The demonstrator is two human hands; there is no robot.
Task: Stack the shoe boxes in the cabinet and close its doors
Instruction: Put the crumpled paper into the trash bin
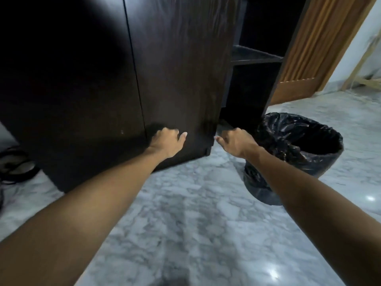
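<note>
A dark wooden cabinet fills the upper left of the head view. Its left door lies flat and closed. Its right door stands partly ajar, leaving a gap that shows a dark shelf inside. No shoe boxes can be made out in the dark interior. My left hand rests against the lower face of the right door with the fingers curled. My right hand is at that door's free lower edge, its fingers pointing toward the edge; whether it touches is unclear.
A round bin lined with a black bag stands on the marble floor just right of the cabinet, close to my right forearm. A light wooden slatted door stands behind it. Dark cables or sandals lie at the left edge.
</note>
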